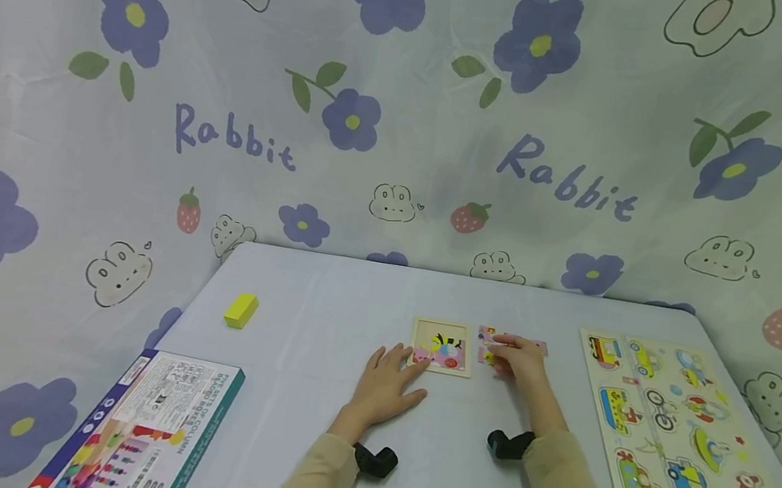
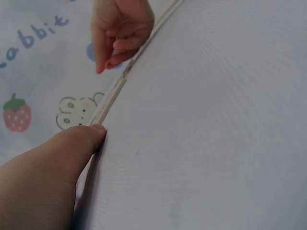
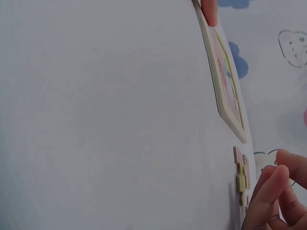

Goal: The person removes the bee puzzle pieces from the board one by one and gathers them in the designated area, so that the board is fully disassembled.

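A small wooden puzzle tray [image 1: 438,369] with a partly filled pink and yellow picture lies at mid table. Its lower left corner is touched by my left hand [image 1: 381,386], whose fingers are spread and fairly straight. In the left wrist view the left thumb [image 2: 86,141] lies along the tray's edge. Just right of the tray, my right hand [image 1: 522,369] hovers over several loose jigsaw pieces [image 1: 486,334]. The right wrist view shows its thumb [image 3: 273,184] and fingers loosely bent above the pieces, with nothing visible between them. The hand hides part of the pile.
At the right lies a large board [image 1: 691,441] with vehicle pictures. A yellow block [image 1: 241,311] stands at the back left. A printed box [image 1: 160,420] lies at the front left. Behind the white table [image 1: 322,301] hangs a flowered curtain [image 1: 411,112].
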Demonstrator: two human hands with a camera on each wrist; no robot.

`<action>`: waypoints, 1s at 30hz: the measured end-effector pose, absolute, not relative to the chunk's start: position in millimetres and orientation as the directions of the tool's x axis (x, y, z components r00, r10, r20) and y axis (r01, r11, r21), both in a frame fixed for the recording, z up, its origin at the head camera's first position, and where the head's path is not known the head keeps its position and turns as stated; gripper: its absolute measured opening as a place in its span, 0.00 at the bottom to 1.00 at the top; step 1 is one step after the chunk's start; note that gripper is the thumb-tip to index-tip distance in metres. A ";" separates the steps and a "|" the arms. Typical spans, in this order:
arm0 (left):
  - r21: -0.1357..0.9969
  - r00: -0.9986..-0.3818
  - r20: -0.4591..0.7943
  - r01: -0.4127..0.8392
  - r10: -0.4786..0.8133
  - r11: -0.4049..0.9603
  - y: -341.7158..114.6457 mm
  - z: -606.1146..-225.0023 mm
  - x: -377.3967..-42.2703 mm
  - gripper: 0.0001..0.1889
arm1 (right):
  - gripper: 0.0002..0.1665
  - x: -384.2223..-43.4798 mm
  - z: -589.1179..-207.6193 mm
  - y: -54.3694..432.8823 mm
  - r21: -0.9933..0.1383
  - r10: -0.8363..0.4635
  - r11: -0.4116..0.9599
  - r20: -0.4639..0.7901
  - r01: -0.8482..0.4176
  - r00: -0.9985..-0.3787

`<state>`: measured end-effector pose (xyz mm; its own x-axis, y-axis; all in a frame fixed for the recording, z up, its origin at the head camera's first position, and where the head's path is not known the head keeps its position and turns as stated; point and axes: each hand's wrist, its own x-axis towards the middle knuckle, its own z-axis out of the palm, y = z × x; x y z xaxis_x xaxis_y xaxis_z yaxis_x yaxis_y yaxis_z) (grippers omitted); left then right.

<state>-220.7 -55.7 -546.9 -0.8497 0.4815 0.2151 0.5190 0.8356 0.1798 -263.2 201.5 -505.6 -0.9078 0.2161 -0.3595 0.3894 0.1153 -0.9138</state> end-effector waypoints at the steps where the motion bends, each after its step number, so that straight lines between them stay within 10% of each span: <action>1: 0.180 -0.851 0.212 0.518 0.481 0.836 -55.8 -546.8 -220.9 0.28 | 0.24 -264.2 -505.1 198.2 -0.913 0.201 0.112 -0.365 0.391 -0.909; 30: 0.180 -0.852 0.210 0.516 0.480 0.837 -56.6 -544.4 -220.3 0.27 | 0.25 -276.7 -505.8 131.6 -0.737 0.013 0.660 -0.180 0.144 -0.984</action>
